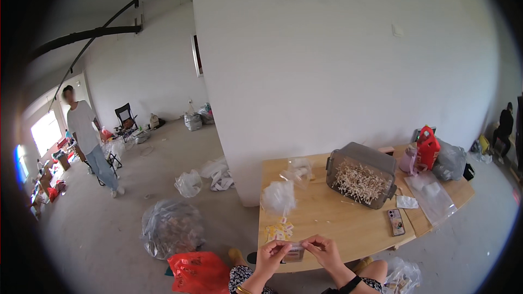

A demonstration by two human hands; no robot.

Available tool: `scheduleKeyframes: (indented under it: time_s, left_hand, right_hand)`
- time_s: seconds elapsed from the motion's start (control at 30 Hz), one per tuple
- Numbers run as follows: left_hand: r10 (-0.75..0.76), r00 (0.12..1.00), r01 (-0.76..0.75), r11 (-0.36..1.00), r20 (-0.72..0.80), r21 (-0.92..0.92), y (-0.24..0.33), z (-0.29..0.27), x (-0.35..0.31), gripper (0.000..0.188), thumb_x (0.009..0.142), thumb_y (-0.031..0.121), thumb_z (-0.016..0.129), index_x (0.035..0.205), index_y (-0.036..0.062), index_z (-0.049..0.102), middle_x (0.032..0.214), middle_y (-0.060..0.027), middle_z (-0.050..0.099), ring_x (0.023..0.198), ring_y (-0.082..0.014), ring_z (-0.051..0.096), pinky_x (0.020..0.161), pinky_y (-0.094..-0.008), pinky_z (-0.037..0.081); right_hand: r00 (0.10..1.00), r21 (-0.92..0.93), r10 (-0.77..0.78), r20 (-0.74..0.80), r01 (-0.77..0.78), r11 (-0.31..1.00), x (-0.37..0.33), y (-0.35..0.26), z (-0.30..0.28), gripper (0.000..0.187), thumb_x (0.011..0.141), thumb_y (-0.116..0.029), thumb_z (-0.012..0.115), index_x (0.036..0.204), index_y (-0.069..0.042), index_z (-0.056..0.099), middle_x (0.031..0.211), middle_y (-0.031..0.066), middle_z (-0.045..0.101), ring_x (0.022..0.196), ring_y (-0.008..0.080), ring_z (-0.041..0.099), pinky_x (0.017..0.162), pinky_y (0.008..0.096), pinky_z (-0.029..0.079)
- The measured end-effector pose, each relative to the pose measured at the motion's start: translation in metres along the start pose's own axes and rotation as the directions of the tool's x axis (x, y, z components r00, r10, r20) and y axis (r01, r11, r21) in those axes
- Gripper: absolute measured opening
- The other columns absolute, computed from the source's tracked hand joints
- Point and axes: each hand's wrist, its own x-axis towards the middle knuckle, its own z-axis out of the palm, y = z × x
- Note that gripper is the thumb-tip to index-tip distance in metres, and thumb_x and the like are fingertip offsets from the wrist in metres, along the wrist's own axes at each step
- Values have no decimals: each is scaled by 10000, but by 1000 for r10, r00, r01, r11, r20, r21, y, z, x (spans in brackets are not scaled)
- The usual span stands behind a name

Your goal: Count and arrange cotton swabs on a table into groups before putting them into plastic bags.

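Observation:
Over the near edge of the wooden table (327, 239), both my hands pinch the top edge of a small clear zip-type bag (293, 255) with brownish contents too small to make out. My left hand (271, 255) closes thumb and finger on its left corner. The right corner is gripped the same way by my right hand (322, 249). Just beyond the bag lies a loose pile of small yellow-and-white cards or labels (279, 230). Farther right, a grey translucent bin (357, 155) rests tilted with its opening toward me, full of short white sticks resembling cotton swabs (360, 182).
Crumpled clear plastic bags (279, 198) lie on the table's left side. A phone (396, 222), a flat plastic sheet (430, 198), a red bag (428, 148) and a pink jug (407, 159) occupy its right. Floor bags (173, 228) and a red bag (199, 272) sit left; a person (87, 136) stands beyond.

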Motion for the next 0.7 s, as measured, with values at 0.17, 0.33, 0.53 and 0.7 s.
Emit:
scheduleKeyframes:
  time_s: [0.17, 0.33, 0.53, 0.7]
  left_hand:
    - [-18, 1000, 16, 998, -22, -61, 0, 3, 0, 140, 940, 81, 722, 1019, -35, 719, 907, -21, 718, 821, -54, 645, 736, -201, 501]
    - [-9, 1000, 7, 998, -28, -66, -8, 4, 4, 139, 936, 76, 725, 1017, -37, 723, 912, -19, 720, 814, -56, 646, 737, -199, 501]
    - [-66, 994, 66, 998, -92, -8, -25, 6, 9, 146, 933, 88, 730, 1012, -35, 734, 908, -15, 725, 802, -59, 643, 748, -214, 505]
    - [-56, 998, 56, 998, -5, -16, -27, 11, 17, 170, 934, 180, 734, 976, 16, 745, 1105, -76, 711, 974, -106, 645, 834, -281, 498]
  right_hand:
    - [1000, -12, 6, -6, -6, 1000, 3, 7, -2, 145, 953, -117, 708, 1011, 15, 721, 913, 40, 733, 856, 87, 646, 788, 239, 506]
    - [998, -72, -56, -11, 55, 996, 5, 7, -5, 125, 947, -96, 704, 992, 18, 728, 904, 42, 734, 852, 89, 648, 795, 243, 507]
    - [999, -48, -7, -50, 5, 999, 7, 14, -6, 101, 947, -75, 697, 961, 23, 719, 890, 42, 723, 862, 97, 647, 805, 246, 501]
    - [994, -182, -44, -97, 25, 983, 8, 21, -8, 92, 926, -75, 711, 954, 12, 724, 867, 43, 721, 834, 94, 645, 780, 251, 493]
